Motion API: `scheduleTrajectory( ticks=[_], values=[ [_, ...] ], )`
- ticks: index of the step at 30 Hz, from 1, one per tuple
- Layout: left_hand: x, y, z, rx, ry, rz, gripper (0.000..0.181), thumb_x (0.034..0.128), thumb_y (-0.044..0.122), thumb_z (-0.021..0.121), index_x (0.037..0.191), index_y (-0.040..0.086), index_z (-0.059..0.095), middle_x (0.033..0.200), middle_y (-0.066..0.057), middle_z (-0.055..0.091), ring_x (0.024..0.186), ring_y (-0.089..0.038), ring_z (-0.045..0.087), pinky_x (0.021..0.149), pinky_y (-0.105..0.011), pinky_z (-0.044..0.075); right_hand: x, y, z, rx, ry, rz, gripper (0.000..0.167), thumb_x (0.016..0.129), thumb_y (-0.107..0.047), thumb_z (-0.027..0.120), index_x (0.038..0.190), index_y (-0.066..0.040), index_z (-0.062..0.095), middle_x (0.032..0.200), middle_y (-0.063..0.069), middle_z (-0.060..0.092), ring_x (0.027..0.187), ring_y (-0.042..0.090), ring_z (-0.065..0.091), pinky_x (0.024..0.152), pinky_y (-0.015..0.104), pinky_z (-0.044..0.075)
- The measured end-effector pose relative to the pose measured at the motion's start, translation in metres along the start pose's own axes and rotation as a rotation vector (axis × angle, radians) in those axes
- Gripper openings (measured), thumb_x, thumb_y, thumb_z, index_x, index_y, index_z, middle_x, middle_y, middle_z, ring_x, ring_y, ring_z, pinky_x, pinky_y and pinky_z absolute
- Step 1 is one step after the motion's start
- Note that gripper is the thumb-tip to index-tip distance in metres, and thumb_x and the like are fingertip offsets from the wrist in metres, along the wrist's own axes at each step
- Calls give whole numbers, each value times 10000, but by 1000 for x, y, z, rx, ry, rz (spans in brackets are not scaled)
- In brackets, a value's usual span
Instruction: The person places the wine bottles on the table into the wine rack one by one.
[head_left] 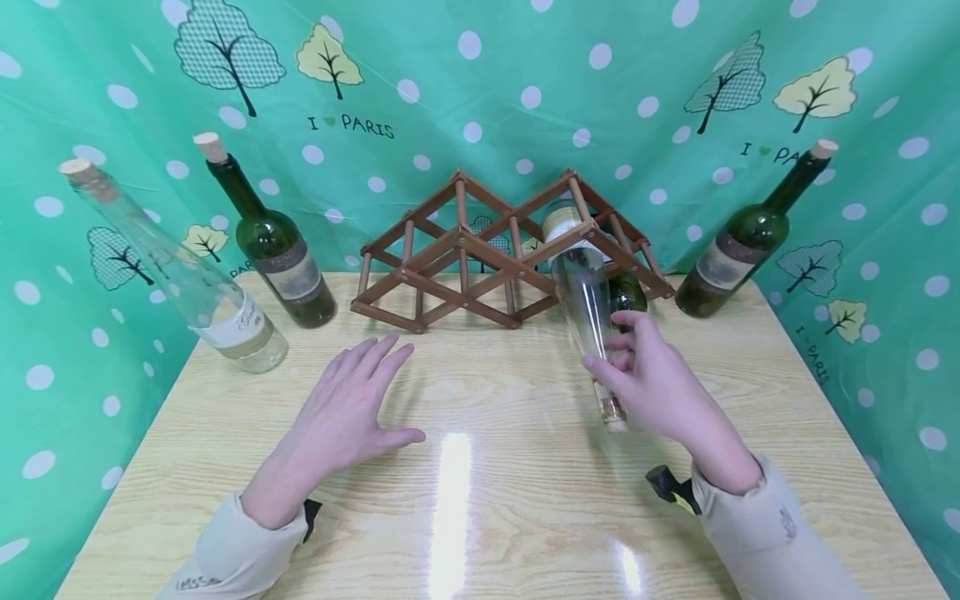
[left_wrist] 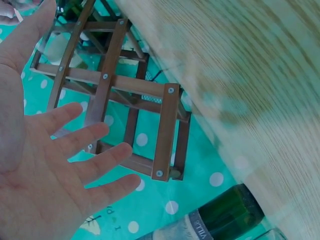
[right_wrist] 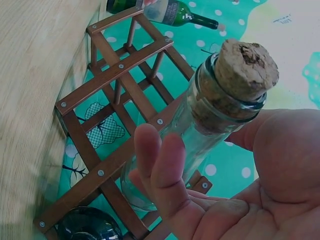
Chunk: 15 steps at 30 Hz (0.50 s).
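Note:
In the head view my right hand (head_left: 648,375) grips a clear glass bottle (head_left: 585,287) by its slim body, thumb on one side and fingers on the other. The bottle's labelled base lies inside the wooden wine rack (head_left: 461,237), and its cork (right_wrist: 247,70) points towards me. My left hand (head_left: 348,408) is spread above the table, left of the rack, with nothing in it; the left wrist view shows its fingers (left_wrist: 107,160) apart. Beneath the clear bottle, a dark green bottle (head_left: 628,296) is partly hidden in the rack.
On the left of the table (head_left: 510,500) stand a corked clear bottle (head_left: 240,333) and a green wine bottle (head_left: 288,267). Another green wine bottle (head_left: 731,258) stands right of the rack. A green dotted cloth (head_left: 480,83) hangs close behind.

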<state>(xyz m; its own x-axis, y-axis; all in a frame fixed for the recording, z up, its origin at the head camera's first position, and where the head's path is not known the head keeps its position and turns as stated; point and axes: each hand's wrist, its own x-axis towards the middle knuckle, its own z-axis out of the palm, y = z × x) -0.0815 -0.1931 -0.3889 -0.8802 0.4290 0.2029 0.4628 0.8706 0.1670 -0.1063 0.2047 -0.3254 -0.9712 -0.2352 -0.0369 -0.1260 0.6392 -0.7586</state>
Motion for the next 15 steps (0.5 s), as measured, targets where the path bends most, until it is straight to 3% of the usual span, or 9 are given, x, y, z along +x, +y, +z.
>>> scheduleTrajectory(
  ticks=[15],
  values=[
    [0,0,-1,10,-5,-7,1205,686,718,898,1603,94,428,1655,-198,388,1487,-473,372,1174,-677,337,14,0,1,40,5,19,772,1055,-277,696,1591,35,237,1319,246,635,1036,289,730,762,352,621]
  ],
)
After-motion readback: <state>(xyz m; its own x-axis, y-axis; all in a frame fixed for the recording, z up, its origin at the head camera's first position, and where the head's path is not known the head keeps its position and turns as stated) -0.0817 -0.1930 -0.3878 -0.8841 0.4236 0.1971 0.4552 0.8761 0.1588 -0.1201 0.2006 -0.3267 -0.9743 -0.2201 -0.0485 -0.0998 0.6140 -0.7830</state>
